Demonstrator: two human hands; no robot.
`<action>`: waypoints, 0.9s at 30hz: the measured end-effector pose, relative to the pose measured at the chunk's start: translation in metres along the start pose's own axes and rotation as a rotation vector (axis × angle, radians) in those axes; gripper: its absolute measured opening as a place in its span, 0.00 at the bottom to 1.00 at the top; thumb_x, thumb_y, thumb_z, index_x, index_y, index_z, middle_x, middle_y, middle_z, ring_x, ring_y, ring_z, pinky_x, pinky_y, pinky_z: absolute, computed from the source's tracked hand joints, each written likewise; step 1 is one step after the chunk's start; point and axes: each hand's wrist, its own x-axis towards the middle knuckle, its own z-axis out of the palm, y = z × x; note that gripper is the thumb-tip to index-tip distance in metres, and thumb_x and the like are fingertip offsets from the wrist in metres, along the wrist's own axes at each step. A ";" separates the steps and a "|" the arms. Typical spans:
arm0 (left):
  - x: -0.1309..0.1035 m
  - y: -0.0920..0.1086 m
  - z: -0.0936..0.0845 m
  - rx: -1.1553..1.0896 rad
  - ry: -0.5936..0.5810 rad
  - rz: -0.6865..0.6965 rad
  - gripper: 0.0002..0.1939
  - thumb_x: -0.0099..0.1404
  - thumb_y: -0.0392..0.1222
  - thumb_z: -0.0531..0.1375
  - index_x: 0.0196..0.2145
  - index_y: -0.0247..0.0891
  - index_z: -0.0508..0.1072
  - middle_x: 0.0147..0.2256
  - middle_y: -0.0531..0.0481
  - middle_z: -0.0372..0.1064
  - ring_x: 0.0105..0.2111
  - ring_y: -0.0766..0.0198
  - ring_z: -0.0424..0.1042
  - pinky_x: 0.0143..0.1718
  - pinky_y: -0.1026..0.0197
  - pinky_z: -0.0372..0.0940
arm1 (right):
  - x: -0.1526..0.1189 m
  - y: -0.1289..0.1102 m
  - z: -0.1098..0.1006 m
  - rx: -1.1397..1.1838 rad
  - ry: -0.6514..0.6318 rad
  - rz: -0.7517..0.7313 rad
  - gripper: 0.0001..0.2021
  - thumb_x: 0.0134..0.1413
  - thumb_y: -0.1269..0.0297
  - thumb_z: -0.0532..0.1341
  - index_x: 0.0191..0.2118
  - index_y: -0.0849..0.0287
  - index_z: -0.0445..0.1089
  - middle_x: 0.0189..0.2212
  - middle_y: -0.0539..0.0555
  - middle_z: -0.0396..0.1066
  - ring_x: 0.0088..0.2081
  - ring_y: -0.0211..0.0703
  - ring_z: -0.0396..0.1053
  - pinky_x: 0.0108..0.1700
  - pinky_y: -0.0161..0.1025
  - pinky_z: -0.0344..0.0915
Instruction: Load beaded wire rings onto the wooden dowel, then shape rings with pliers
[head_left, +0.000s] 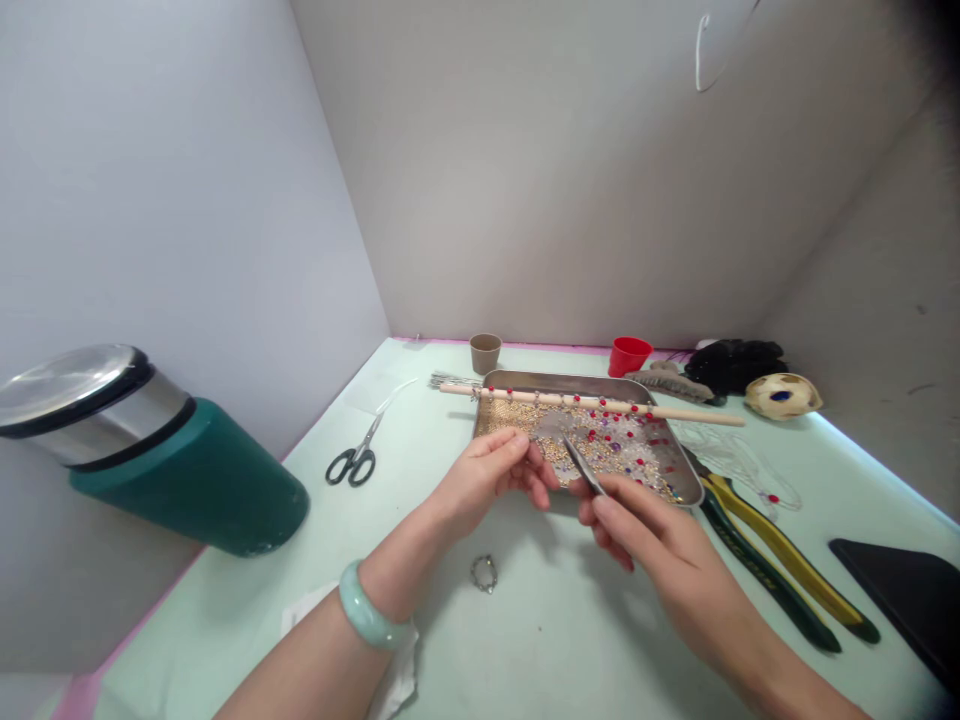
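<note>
My right hand [637, 525] grips a pair of metal tweezers [583, 468], whose tip points up and left over a metal tray [697, 484] of gold, clear, red and purple beads. My left hand [504, 468] is at the tray's near left edge, thumb and forefinger pinched together, the other fingers curled; anything between them is too small to make out. A pale wooden stick [551, 400] lies across the tray with red beads along it. On the table below the hands rests a small beaded ring [484, 573].
A green bottle [187, 480] and black-handled scissors [352, 465] are at left. Behind the tray stand a brown cup [486, 353] and a red cup [629, 355]. Yellow-and-green pliers [780, 555], a black flat object [900, 590] and a bead-trimmed clear strand [761, 475] lie at right.
</note>
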 end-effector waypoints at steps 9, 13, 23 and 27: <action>-0.002 0.002 -0.003 -0.119 -0.111 -0.129 0.16 0.62 0.51 0.57 0.28 0.33 0.67 0.23 0.49 0.70 0.14 0.74 0.60 0.18 0.67 0.53 | 0.002 0.011 -0.003 -0.500 0.028 -0.255 0.12 0.59 0.56 0.53 0.45 0.54 0.65 0.40 0.54 0.70 0.40 0.48 0.66 0.42 0.43 0.60; -0.002 0.003 -0.002 -0.074 -0.087 -0.144 0.17 0.61 0.52 0.58 0.28 0.32 0.68 0.22 0.50 0.69 0.13 0.76 0.57 0.17 0.68 0.49 | 0.003 0.018 -0.005 -0.565 0.061 -0.342 0.11 0.60 0.57 0.53 0.45 0.54 0.64 0.41 0.55 0.70 0.41 0.47 0.67 0.42 0.43 0.61; -0.002 0.005 -0.003 -0.012 0.007 -0.148 0.23 0.58 0.58 0.58 0.23 0.33 0.67 0.13 0.57 0.59 0.10 0.78 0.45 0.15 0.67 0.38 | 0.003 0.019 -0.006 -0.641 0.055 -0.403 0.11 0.60 0.59 0.53 0.46 0.56 0.63 0.38 0.55 0.69 0.37 0.45 0.67 0.40 0.42 0.61; -0.001 0.005 -0.004 -0.012 0.041 -0.126 0.23 0.59 0.58 0.58 0.23 0.32 0.67 0.12 0.58 0.56 0.11 0.77 0.44 0.15 0.67 0.38 | 0.004 0.017 -0.007 -0.639 0.042 -0.403 0.10 0.60 0.60 0.53 0.45 0.56 0.63 0.37 0.55 0.69 0.37 0.45 0.67 0.39 0.42 0.61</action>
